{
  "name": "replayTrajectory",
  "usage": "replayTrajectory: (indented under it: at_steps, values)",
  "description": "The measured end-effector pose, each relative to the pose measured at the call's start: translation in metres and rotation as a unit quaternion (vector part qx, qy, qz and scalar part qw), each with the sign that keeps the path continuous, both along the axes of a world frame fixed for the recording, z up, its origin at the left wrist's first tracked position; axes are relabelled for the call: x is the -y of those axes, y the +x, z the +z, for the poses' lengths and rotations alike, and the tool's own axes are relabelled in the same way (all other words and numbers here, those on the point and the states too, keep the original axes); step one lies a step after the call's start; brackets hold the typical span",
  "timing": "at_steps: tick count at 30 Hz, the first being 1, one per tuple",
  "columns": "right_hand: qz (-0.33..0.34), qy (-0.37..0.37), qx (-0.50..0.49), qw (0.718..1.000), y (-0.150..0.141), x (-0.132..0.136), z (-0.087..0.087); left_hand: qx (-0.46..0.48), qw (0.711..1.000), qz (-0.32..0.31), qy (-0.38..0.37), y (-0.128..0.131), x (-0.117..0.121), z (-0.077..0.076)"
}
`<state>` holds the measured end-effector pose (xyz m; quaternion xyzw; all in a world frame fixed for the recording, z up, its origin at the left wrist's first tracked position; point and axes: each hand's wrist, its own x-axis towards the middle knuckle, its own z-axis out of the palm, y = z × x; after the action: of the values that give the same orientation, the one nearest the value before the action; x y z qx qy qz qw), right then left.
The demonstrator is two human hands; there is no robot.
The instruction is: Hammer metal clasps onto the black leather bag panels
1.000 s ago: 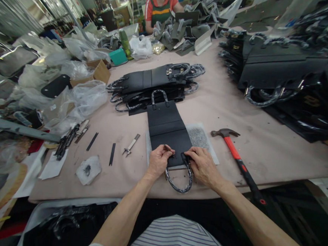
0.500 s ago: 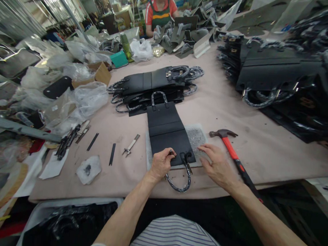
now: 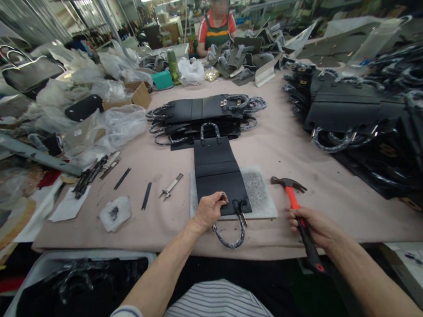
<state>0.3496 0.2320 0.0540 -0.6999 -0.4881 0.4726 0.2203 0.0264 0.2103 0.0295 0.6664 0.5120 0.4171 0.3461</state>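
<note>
A flat black bag panel (image 3: 217, 166) with wrapped handles at both ends lies on a pale slab (image 3: 267, 197). At its near end, my left hand (image 3: 209, 209) is pinched on a small dark piece, too small to name, against the panel. The near handle (image 3: 229, 245) loops toward me over the table's edge. My right hand (image 3: 310, 226) has its fingers round the grip of a claw hammer (image 3: 292, 196) with a red and black handle. Its head rests on the cloth to the right of the slab.
Black bag panels (image 3: 200, 110) are stacked behind, with a larger pile (image 3: 347, 108) at right. Calipers (image 3: 171, 186), dark strips (image 3: 146, 196) and a wrapped lump (image 3: 115, 213) lie at left. A bin (image 3: 37, 274) stands below. Another person (image 3: 217, 29) is across the table.
My right hand has moved from beside the slab to the hammer and closed on its handle, whose end has swung slightly. My left hand stays pinched at the panel's near end.
</note>
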Motion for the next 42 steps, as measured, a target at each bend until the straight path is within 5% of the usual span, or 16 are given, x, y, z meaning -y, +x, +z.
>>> replayTrajectory:
  at_steps: [3, 6, 10, 14, 19, 21, 25, 30, 35, 39, 42]
  values:
    - [0.002, -0.013, -0.062, 0.998, -0.026, 0.011, 0.026, -0.011, 1.000, -0.007, 0.016, 0.000, 0.002, -0.003]
    - [0.011, 0.074, -0.037, 0.996, -0.048, 0.031, 0.056, -0.011, 1.000, -0.016, 0.024, 0.000, 0.003, -0.006]
    - [0.165, 0.270, 0.158, 0.935, -0.068, 0.047, 0.087, -0.003, 0.999, -0.016, 0.029, 0.001, 0.003, -0.009]
    - [0.286, 0.250, 0.251, 0.890, -0.081, 0.047, 0.102, -0.002, 1.000, -0.008, 0.026, 0.001, 0.002, -0.011]
    - [0.164, 0.350, 0.224, 0.895, -0.088, 0.051, 0.115, 0.003, 0.999, -0.016, 0.037, 0.000, 0.001, -0.014]
    - [0.161, 0.357, 0.225, 0.892, -0.088, 0.053, 0.114, 0.004, 0.999, -0.012, 0.030, 0.000, 0.001, -0.016]
    - [0.277, 0.276, 0.256, 0.884, -0.083, 0.052, 0.110, 0.012, 1.000, 0.000, 0.017, 0.001, 0.001, -0.017]
    - [0.142, 0.335, 0.212, 0.907, -0.088, 0.052, 0.112, -0.004, 0.999, -0.011, 0.031, 0.000, 0.001, -0.016]
    - [0.280, 0.221, 0.246, 0.901, -0.077, 0.049, 0.091, -0.008, 1.000, -0.007, 0.026, 0.000, 0.002, -0.017]
    - [0.179, 0.170, 0.198, 0.949, -0.047, 0.030, 0.065, -0.006, 0.999, -0.011, 0.030, 0.000, 0.002, -0.014]
    - [0.094, 0.049, 0.158, 0.982, -0.018, 0.015, 0.035, -0.005, 0.999, -0.014, 0.028, 0.000, 0.002, -0.008]
